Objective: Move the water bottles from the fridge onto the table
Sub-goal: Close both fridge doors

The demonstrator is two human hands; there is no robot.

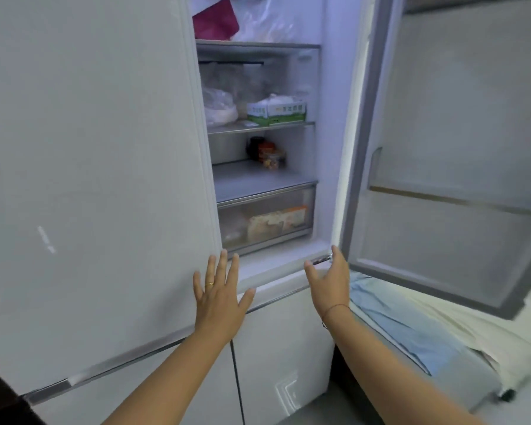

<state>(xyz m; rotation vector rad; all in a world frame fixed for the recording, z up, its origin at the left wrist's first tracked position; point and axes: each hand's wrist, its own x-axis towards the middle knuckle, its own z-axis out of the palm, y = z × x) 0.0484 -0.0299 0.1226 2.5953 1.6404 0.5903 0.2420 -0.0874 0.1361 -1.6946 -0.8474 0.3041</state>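
Observation:
The fridge point(328, 148) stands in front of me with its right door point(460, 179) swung wide and its left door point(89, 164) closed. No water bottle shows on the lit shelves or in the door's shelf. My left hand point(218, 294) is open with fingers spread, flat near the lower corner of the closed left door. My right hand point(330, 279) is open and empty, held at the bottom hinge corner of the swung door. No table is in view.
Shelves hold a dark red bag point(215, 21), plastic bags point(219, 107), a green-and-white carton point(278, 113), small jars point(269, 153) and a drawer point(265, 223) with packaged food. White lower drawers point(282, 348) sit below. A cloth-covered white unit point(411, 338) stands under the swung door.

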